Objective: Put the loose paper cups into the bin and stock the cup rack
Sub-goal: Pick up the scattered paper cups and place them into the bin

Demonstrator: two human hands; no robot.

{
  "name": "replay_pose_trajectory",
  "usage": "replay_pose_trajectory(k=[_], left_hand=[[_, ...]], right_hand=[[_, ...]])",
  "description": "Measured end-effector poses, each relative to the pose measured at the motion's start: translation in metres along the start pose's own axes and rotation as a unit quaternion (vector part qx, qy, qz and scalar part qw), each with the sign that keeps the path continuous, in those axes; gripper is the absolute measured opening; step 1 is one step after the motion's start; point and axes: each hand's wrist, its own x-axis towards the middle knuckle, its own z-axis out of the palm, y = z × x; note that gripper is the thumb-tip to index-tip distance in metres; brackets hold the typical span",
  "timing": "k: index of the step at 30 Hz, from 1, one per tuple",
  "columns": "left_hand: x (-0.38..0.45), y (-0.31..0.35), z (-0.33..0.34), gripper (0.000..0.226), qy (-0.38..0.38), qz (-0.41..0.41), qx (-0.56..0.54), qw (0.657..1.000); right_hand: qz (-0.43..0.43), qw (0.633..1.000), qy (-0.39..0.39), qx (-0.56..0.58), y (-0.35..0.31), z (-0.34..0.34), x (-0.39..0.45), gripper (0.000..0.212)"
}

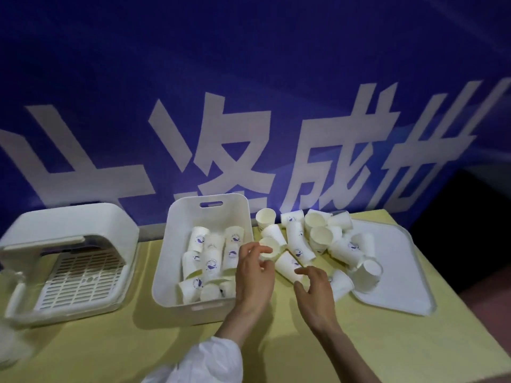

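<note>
A white bin (166, 261) stands mid-table and holds several white paper cups (211, 261) with a blue logo. To its right lies a heap of loose cups (320, 236), some on a white tray (398, 286). My left hand (255, 275) hovers beside the bin's right wall, fingers pinching the rim of a small cup (269, 248). My right hand (313, 291) is spread above a cup lying on its side (287, 265), fingertips at its rim. The white cup rack (74, 261) with a slotted floor stands at the left and shows no cups.
The yellow table (276, 349) ends at the right behind the tray. A blue banner (249, 106) with large white characters stands directly behind the table. A blurred pale object (12, 344) sits at the near left edge.
</note>
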Motion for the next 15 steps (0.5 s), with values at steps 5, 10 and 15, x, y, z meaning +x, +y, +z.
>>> replay_pose_trajectory(k=[5,10,15], left_hand=[[-0.008,-0.005,0.05,0.037,-0.071,0.015,0.033,0.997],[0.014,-0.026,0.086,0.038,-0.116,-0.071,0.101,0.986],[0.034,-0.039,0.115,0.057,-0.137,-0.182,0.116,0.967]], right_hand=[[0.084,0.996,0.031,-0.027,0.047,-0.033,0.005,0.039],[0.12,0.992,0.002,-0.038,0.083,-0.053,0.04,0.045],[0.133,0.981,-0.106,-0.09,0.114,-0.063,0.083,0.06]])
